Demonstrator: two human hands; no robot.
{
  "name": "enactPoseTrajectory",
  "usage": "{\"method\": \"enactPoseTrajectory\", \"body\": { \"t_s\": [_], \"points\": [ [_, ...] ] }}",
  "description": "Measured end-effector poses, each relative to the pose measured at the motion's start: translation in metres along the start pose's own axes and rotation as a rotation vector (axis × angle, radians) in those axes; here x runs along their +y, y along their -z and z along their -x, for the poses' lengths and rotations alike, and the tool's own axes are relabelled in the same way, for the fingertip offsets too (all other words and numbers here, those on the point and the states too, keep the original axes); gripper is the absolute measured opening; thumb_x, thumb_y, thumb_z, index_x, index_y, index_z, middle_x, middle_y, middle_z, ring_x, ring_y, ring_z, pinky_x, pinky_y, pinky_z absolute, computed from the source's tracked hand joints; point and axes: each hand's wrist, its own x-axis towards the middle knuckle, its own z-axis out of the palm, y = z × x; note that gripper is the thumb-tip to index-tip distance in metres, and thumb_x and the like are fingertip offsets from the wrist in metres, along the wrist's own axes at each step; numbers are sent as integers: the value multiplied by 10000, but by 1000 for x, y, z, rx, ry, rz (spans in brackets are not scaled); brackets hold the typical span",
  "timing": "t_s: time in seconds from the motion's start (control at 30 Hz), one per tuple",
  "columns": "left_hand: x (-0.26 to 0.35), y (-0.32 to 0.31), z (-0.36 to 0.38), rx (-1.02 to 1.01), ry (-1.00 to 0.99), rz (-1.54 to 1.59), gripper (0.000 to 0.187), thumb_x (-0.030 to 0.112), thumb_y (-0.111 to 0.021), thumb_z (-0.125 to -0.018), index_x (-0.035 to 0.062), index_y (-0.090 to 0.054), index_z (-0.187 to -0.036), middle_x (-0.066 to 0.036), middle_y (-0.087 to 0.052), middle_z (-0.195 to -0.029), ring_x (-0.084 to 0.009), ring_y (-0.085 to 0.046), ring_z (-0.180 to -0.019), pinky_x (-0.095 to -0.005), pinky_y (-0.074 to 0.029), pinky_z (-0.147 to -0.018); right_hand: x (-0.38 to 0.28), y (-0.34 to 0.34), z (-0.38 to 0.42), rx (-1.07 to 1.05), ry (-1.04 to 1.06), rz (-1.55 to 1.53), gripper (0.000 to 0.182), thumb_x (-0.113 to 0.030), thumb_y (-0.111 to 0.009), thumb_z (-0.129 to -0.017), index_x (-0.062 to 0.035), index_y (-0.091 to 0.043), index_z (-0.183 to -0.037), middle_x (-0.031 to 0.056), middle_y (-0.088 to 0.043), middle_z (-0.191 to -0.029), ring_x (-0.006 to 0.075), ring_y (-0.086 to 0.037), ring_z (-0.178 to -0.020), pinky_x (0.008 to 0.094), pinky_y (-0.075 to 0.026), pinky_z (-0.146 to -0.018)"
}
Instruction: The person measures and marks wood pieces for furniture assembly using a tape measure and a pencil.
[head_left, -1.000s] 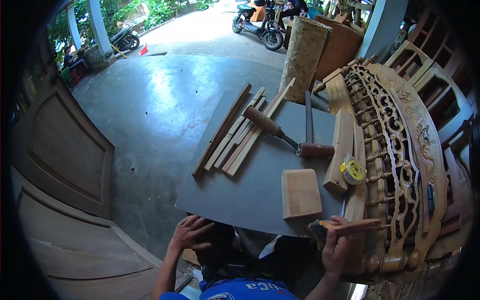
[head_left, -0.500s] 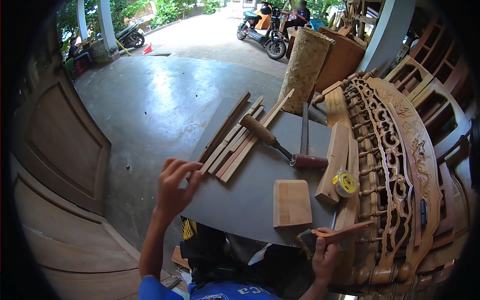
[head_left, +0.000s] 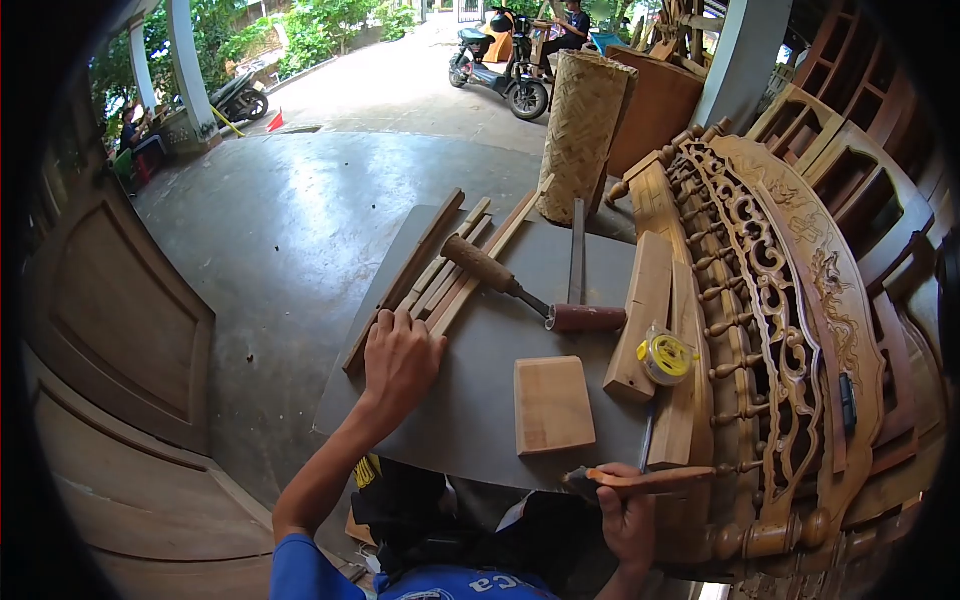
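My left hand (head_left: 402, 360) is bent over the near ends of the light wooden strips (head_left: 436, 285), its fingers curled down on them. The fingertips are partly hidden. A darker wooden strip (head_left: 410, 270) lies just left of them. Down at the table's near edge my right hand (head_left: 628, 520) is closed around a paintbrush (head_left: 650, 484), its dark bristle end pointing left. Across the strips rests a tool with a round wooden handle (head_left: 480, 262) and a dark metal shaft. Between the hands a square wooden block (head_left: 553, 405) lies flat on the grey tabletop (head_left: 470, 420).
A hammer-like tool with a reddish-brown head (head_left: 587, 318) lies beyond the block. A yellow tape measure (head_left: 667, 357) sits by a thick timber piece (head_left: 640, 315). Carved wooden furniture (head_left: 760, 290) borders the right side. A woven roll (head_left: 585, 135) stands behind; wooden panels (head_left: 110, 300) are at left.
My left hand has moved right and forward, from hovering by the strips' near ends to lying over them. The view has shifted slightly. My right hand still holds the paintbrush.
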Motion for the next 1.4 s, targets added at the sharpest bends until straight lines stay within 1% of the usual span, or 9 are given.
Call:
{"method": "enactPoseTrajectory", "body": {
  "t_s": [0.07,0.23,0.53,0.63,0.73,0.77,0.9,1.13,1.4],
  "points": [
    [2,5,-3,-49,84,44,323,284,-647,-729,-27,-590,-794,-154,-566,-853,-290,-511,-877,-362,-420,-774,-1,-1,-2,16,-21,-40,417,-406,-542,-844,-3,-557,-946,90,-592,-858,196,-574,-799,288,-435,-720],
    [10,18,-8,-214,203,166,318,264,-677,-707,-11,-549,-802,-164,-575,-824,-324,-546,-823,-394,-438,-742,0,-1,-1,21,5,-63,407,-397,-543,-847,-4,-555,-951,92,-592,-859,193,-571,-789,284,-434,-713],
    [0,23,15,-60,180,368,185,170,-587,-798,-8,-544,-771,-171,-589,-810,-354,-578,-748,-406,-459,-661,3,3,0,-6,22,-70,327,-300,-550,-861,5,-543,-977,119,-591,-927,243,-583,-836,311,-441,-745],
    [-11,32,33,86,103,374,211,170,-574,-815,-40,-563,-794,-157,-591,-738,-288,-596,-648,-376,-461,-605,3,3,-1,-2,9,-67,345,-315,-547,-860,11,-545,-976,118,-589,-925,239,-578,-830,308,-437,-747],
    [-25,52,51,-130,390,850,254,192,-562,-837,-61,-585,-820,-109,-567,-617,-175,-555,-524,-314,-444,-517,1,1,-2,13,6,-58,365,-330,-545,-859,16,-545,-974,119,-587,-917,235,-574,-822,303,-435,-746],
    [-30,61,56,-182,497,1031,276,204,-552,-852,-65,-604,-819,-52,-531,-548,-77,-486,-464,-239,-393,-424,0,1,-2,18,5,-54,371,-336,-545,-859,17,-545,-974,119,-586,-914,233,-572,-819,301,-435,-746],
    [-66,85,70,-270,583,1299,255,212,-587,-831,-39,-620,-796,-28,-530,-559,-45,-445,-411,-177,-332,-348,2,0,-2,34,23,-32,372,-340,-537,-862,17,-545,-968,124,-584,-904,224,-571,-813,298,-434,-741],
    [-94,114,103,-206,653,1179,229,177,-612,-802,-51,-630,-793,-22,-512,-533,-51,-439,-399,-179,-327,-337,-3,-2,1,40,26,7,389,-357,-514,-871,16,-538,-978,126,-584,-881,216,-572,-795,299,-438,-728],
    [-115,145,136,130,556,948,253,176,-518,-877,-44,-629,-819,22,-439,-519,-29,-377,-400,-177,-282,-340,-1,-3,2,56,61,20,415,-380,-510,-869,18,-536,-984,129,-584,-894,221,-571,-804,299,-436,-732]
  ]
}}
